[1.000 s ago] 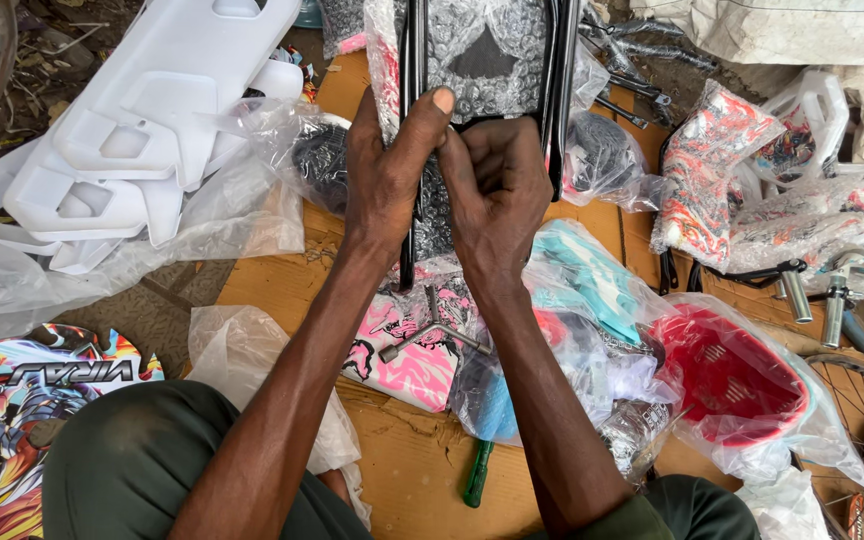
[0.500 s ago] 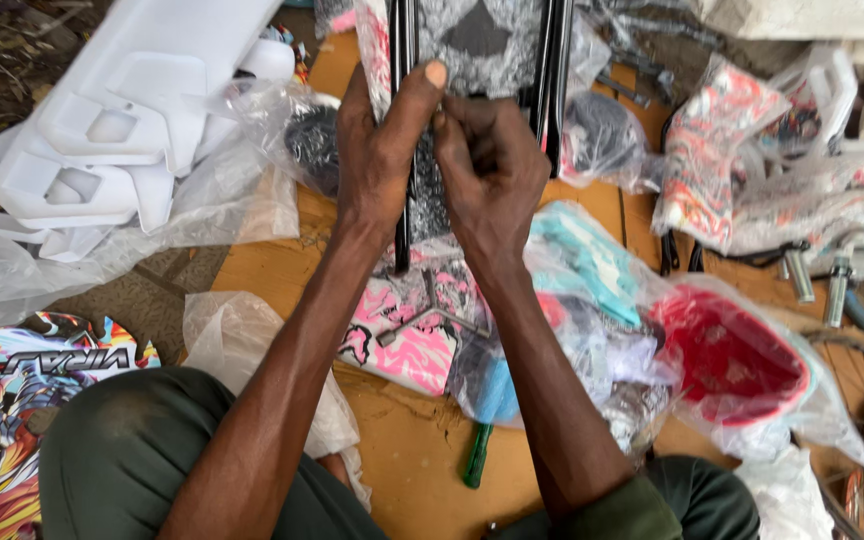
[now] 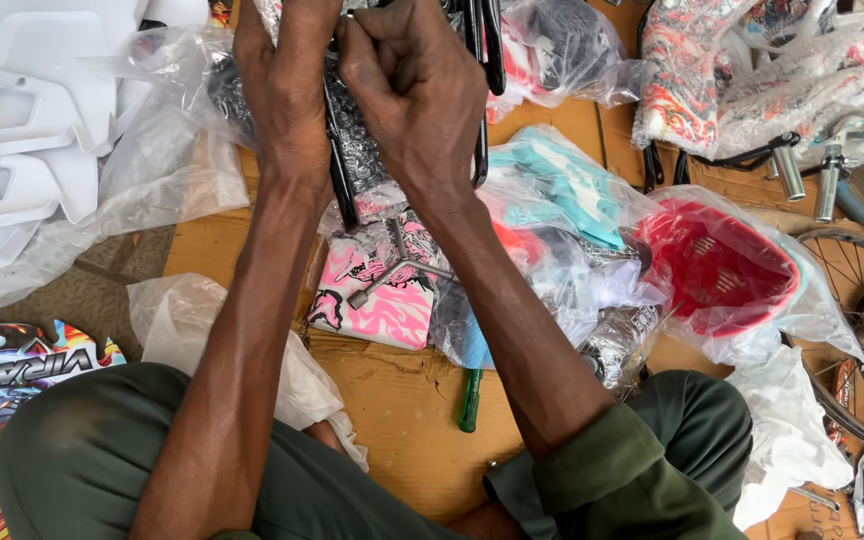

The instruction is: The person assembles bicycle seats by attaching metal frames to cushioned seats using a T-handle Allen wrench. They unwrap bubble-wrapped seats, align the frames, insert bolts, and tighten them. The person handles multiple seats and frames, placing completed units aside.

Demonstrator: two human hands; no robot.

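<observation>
My left hand (image 3: 287, 95) and my right hand (image 3: 417, 100) are pressed together at the top of the view on a black metal frame (image 3: 337, 175) wrapped in clear, patterned plastic. My left hand grips the left black tube. The fingers of my right hand are curled tight and pinch the wrapping next to my left hand. A second black tube (image 3: 487, 60) runs just right of my right hand. The fingertips are partly cut off by the top edge. Below my wrists a grey three-armed wrench (image 3: 397, 265) lies on a pink packet (image 3: 382, 300).
I sit on brown cardboard (image 3: 402, 400) with a green-handled tool (image 3: 469, 400) between my legs. White plastic parts (image 3: 22, 130) lie left, a bagged red basket (image 3: 717, 265) right, a spoked wheel (image 3: 852, 330) far right, chrome parts (image 3: 802, 170) above it, and a colourful panel (image 3: 2, 400) at bottom left.
Both hands stay on the wrapped black frame but now sit higher in the view, fingertips at the top edge. My left thumb, raised earlier, is out of sight.
</observation>
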